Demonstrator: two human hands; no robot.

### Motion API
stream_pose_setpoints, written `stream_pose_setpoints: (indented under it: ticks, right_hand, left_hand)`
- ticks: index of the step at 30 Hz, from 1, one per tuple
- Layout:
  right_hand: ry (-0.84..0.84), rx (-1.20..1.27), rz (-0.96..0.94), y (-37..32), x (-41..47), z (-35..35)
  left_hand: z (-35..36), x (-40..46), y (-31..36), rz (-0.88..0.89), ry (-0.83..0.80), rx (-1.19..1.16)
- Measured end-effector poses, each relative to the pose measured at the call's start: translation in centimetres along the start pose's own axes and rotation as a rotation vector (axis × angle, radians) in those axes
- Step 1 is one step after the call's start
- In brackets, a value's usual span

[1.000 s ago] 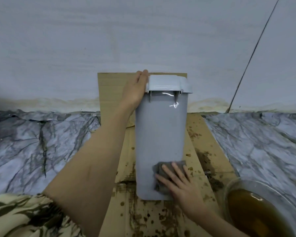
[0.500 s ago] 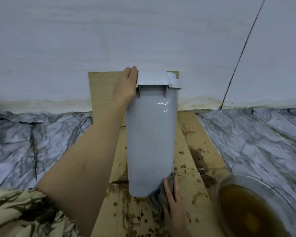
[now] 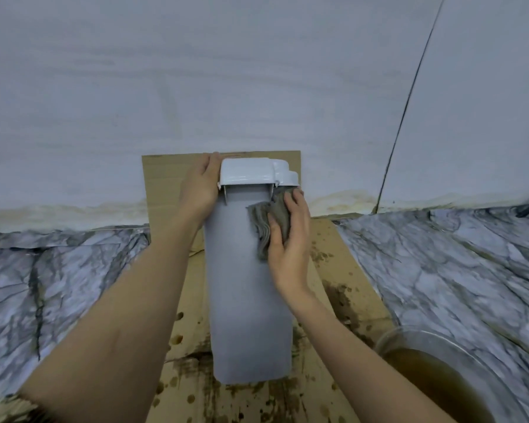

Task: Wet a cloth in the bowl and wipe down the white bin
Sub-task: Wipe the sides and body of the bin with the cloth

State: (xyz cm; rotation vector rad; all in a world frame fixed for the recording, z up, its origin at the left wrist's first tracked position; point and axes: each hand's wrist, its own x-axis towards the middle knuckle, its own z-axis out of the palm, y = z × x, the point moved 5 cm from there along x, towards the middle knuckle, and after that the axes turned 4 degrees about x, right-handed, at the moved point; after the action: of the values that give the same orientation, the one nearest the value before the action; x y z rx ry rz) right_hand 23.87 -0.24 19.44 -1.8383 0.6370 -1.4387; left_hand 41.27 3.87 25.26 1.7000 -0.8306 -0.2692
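Marble-patterned floor underneath, grey-veined. Flattened cardboard spread across it, far edge propped against the wall, spattered with brown stains. White bin on the cardboard. Right of the bin, clear bowl of brown water, near the cardboard's edge.

White bin; grey cloth; brown water, bowl; marbled floor.

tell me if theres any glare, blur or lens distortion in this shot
Head view: soft glare streaks on the glossy bin lid; wide-angle bending curves the wall's base line and stretches the forearms; the bowl at the lower right corner looks smeared; the cloth and both hands stay fairly sharp; lighting is flat, shadows faint.
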Motion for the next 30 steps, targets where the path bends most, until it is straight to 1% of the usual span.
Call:
stream_pose_setpoints:
  ticks: [3, 4, 5, 6, 8, 9, 10, 12, 15, 17, 19, 20, 23, 25, 28, 29, 30]
  right_hand:
    - [-0.173, -0.079, -0.153, 0.4, -3.7, 1.0]
    - [-0.184, -0.100, -0.165, 0.5, -4.4, 1.2]
    - [-0.142, -0.076, -0.129, 0.6, -4.4, 1.1]
    - [-0.036, -0.009, -0.027, 0.6, -3.7, 0.8]
    - [0.232, 0.188, 0.275, 0.9, -1.0, -0.2]
    - [0.322, 0.263, 0.374, 1.0, 0.6, -0.5]
    - [0.347, 0.297, 0.404, 0.6, 1.9, -0.6]
    - [0.309, 0.308, 0.363, -0.6, 2.4, -0.4]
    - [0.255, 0.392, 0.298, -1.6, 0.8, -0.1]
    - [0.287, 0.401, 0.342, -1.1, 1.5, -0.5]
    - [0.257, 0.305, 0.389, -1.1, 2.6, -0.7]
    - [0.221, 0.253, 0.363, -1.3, 2.8, -0.7]
    - [0.068, 0.168, 0.152, -2.6, 1.6, -0.5]
    - [0.032, 0.125, 0.085, -2.4, 0.8, -0.3]
    - [0.074, 0.096, 0.101, -2.2, 1.0, -0.2]
    - [0.097, 0.107, 0.154, -1.7, 1.4, -0.4]
    - [0.125, 0.139, 0.252, -0.9, 2.1, -0.7]
  left_hand:
    - [-0.4, -0.1, 0.0, -0.005, -0.010, -0.007]
    - [-0.4, -0.2, 0.0, -0.006, -0.007, -0.006]
    - [-0.3, -0.3, 0.1, -0.008, -0.008, -0.004]
    - [-0.2, -0.5, 0.1, -0.012, -0.012, -0.001]
    - [0.1, -0.8, 0.2, -0.010, -0.017, 0.008]
    - [0.1, -0.8, 0.3, -0.010, -0.012, 0.012]
    - [0.0, -0.8, 0.3, -0.013, -0.002, 0.016]
    - [-0.3, -0.6, 0.3, -0.011, 0.007, 0.009]
    - [-0.7, -0.4, -0.4, -0.014, -0.009, -0.016]
    - [-0.5, -0.6, -0.6, -0.014, -0.020, -0.007]
    - [-0.4, -0.7, -0.5, -0.019, -0.019, -0.011]
    - [-0.4, -0.7, -0.4, -0.025, -0.011, -0.020]
    - [-0.6, -0.6, -0.3, -0.024, 0.007, -0.019]
    - [-0.6, -0.7, -0.3, -0.017, 0.014, -0.004]
    - [-0.3, -0.9, 0.0, -0.013, 0.011, 0.012]
    - [-0.2, -1.0, 0.2, -0.018, 0.002, 0.014]
    - [-0.1, -1.1, 0.4, -0.023, -0.005, 0.013]
